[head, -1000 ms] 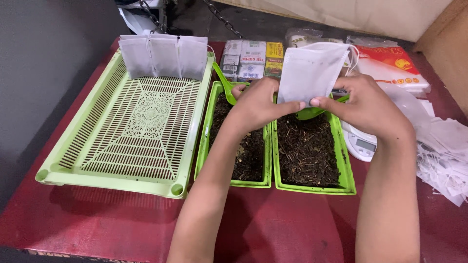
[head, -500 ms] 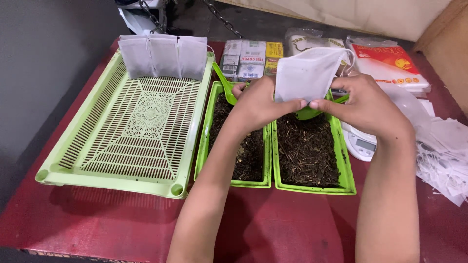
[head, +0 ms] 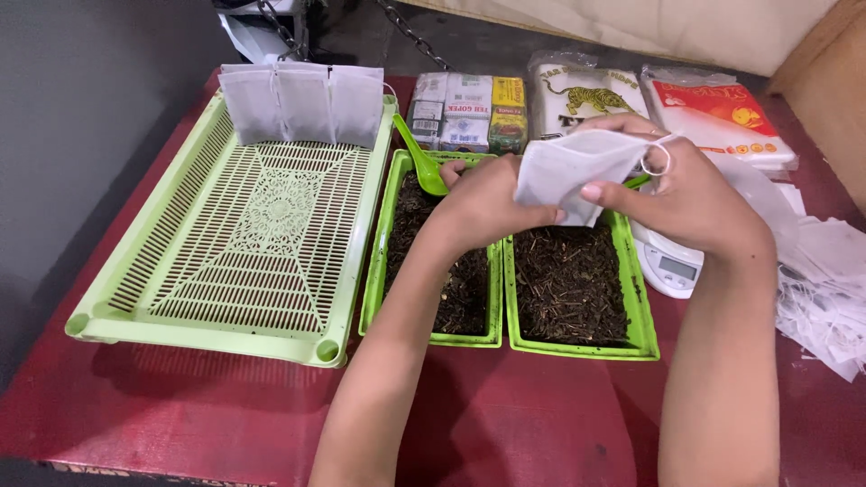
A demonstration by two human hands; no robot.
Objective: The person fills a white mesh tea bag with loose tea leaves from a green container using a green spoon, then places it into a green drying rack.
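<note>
My left hand (head: 487,200) and my right hand (head: 681,194) both grip a white fabric pouch (head: 573,171), held tilted over two narrow green trays. The left tray (head: 372,271) and the right tray (head: 642,298) each hold dark dried leaves. A green plastic spoon (head: 417,153) lies in the left tray, its bowl just beside my left fingers. A loop of white string hangs by my right thumb.
A large light green slotted tray (head: 225,243) on the left has three filled white pouches (head: 302,104) leaning on its far rim. Boxes and packets (head: 469,108) stand behind. A small white scale (head: 667,266) and a heap of empty white pouches (head: 830,289) lie at right.
The pouch has tipped from upright and flat to tilted and folded, lower between my hands. My right hand has shifted slightly up and right.
</note>
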